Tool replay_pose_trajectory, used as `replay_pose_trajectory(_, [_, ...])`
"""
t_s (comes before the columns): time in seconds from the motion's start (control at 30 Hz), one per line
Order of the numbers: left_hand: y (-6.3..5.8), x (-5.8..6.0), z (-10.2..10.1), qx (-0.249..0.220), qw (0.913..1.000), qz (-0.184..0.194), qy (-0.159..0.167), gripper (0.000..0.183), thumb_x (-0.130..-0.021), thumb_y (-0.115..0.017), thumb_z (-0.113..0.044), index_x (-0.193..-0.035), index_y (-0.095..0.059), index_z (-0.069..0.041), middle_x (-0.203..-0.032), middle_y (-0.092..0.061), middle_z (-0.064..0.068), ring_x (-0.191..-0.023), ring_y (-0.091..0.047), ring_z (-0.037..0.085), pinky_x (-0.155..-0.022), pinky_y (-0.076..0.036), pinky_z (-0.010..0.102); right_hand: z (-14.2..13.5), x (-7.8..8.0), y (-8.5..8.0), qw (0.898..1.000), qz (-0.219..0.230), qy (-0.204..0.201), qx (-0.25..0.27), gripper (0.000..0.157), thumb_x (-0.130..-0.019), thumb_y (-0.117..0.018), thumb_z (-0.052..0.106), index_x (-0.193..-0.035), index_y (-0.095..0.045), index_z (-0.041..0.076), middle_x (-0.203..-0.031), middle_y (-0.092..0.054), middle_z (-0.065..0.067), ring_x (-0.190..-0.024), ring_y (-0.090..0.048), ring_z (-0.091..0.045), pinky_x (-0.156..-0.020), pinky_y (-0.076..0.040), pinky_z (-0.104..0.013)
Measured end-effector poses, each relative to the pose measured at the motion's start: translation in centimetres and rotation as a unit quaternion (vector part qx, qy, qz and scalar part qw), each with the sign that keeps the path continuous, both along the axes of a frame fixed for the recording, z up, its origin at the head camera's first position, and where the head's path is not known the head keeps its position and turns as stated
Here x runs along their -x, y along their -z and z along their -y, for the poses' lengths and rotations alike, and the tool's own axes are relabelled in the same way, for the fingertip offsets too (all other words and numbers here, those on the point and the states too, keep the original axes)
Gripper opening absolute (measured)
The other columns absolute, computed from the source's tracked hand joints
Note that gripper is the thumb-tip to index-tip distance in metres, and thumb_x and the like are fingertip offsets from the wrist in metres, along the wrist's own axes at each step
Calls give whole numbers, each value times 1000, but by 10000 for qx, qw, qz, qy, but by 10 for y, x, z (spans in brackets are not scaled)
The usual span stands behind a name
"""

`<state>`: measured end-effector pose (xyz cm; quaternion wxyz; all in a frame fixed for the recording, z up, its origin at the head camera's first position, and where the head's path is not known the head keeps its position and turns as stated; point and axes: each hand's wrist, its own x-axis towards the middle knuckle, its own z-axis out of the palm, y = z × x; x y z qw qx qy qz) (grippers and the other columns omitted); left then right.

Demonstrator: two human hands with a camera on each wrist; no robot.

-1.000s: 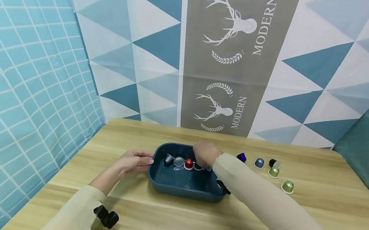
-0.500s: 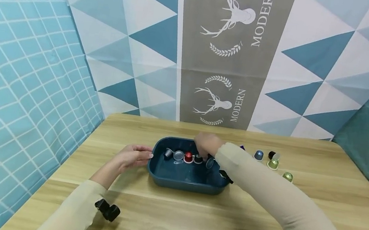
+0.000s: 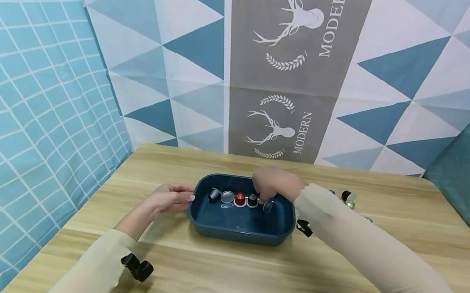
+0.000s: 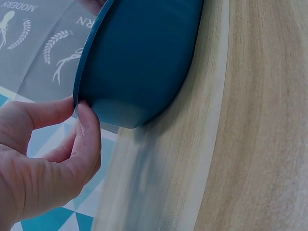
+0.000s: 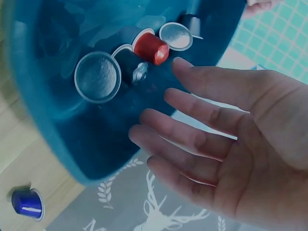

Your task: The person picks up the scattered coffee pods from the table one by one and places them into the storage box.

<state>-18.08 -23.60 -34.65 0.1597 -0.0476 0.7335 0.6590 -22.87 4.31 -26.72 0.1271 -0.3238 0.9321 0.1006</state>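
Five pods in the tub (image 3: pixel 238 235) by my count, with the tub sitting on the bench (image 3: pixel 217 278). Going by the head view, they make a rough row across its far half, 10 to 2 o'clock: dark grey pod (image 3: pixel 213 195) tipped over, foil-up pod (image 3: pixel 227 197), red pod (image 3: pixel 239 197), black pod (image 3: pixel 252 200), and a tilted silver pod (image 3: pixel 267 206).

Out on the bench, around 2 to 3 o'clock, I get one black capsule (image 3: pixel 346 196), two green ones (image 3: pixel 349 204), and a blue sliver (image 3: pixel 332 192) peeking past the sleeve (image 3: pixel 355 251). Right wrist view shows a purple-blue pod (image 5: pixel 26 203) off the tub's corner.

Left hand (image 3: pixel 169 200) has its grip pinched on the rim at 9. Right hand (image 3: pixel 276 184) is over the rim at 1, grip loosely spread, nothing held; can't tell if a fingertip touches a pod.

Most room's at 6: wide tub floor before the near wall, then plenty of wood. Tighter at 12, just a strip to the back edge.
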Motion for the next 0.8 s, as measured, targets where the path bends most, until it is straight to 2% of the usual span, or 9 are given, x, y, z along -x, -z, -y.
replay_pose_trajectory(0.07, [0,-1,-1,15,10000,6,13,47,-91,-61,-6,-133,-46,9,-100,-65,0,-83,-64,3,-76,-56,17,-8,-3,-1,9998,10,21,217,19,-75,-79,18,-71,-62,12,-71,-55,4,-66,-47,-12,-60,-44,-25])
replay_pose_trajectory(0.13, [1,-2,-1,40,10000,14,18,47,-92,-61,-7,-133,-46,9,-101,-66,0,-84,-64,3,-77,-57,18,-16,-6,-3,9991,6,36,430,21,-75,-81,20,-88,-68,10,-87,-65,1,-77,-56,-15,-70,-52,-29])
replay_pose_trajectory(0.17, [1,-2,-1,47,10000,19,8,47,-92,-61,-7,-133,-47,9,-101,-66,1,-84,-65,3,-77,-57,18,-19,-7,-4,9987,32,15,518,23,-76,-80,19,-92,-69,8,-91,-66,-2,-79,-58,-17,-72,-53,-31])
replay_pose_trajectory(0.3, [1,-3,0,104,9999,18,4,47,-92,-61,-9,-134,-46,8,-104,-66,0,-86,-64,3,-79,-56,18,-34,-9,-9,9968,51,-88,788,26,-77,-79,19,-96,-69,5,-97,-68,-8,-81,-61,-20,-75,-55,-34])
replay_pose_trajectory(0.5, [1,1,1,100,9999,6,44,48,-92,-62,-10,-135,-46,7,-101,-65,-2,-85,-64,2,-78,-56,18,-55,-7,-11,9955,31,-1,945,30,-82,-77,21,-105,-67,5,-84,-68,-7,-72,-60,-16,-70,-54,-32])
replay_pose_trajectory(0.7, [0,3,0,64,10000,17,58,47,-92,-61,-9,-134,-46,9,-99,-66,-2,-85,-65,3,-77,-56,18,-78,-12,-13,9913,-156,-58,1303,26,-82,-76,19,-103,-68,6,-95,-69,-11,-85,-64,-22,-78,-56,-38])
replay_pose_trajectory(0.8, [-1,2,0,60,10000,30,46,47,-92,-61,-8,-133,-46,9,-98,-65,-2,-85,-64,3,-77,-56,17,-91,-13,-10,9881,-212,-51,1524,25,-83,-75,18,-103,-67,5,-97,-68,-13,-87,-65,-25,-79,-56,-41])
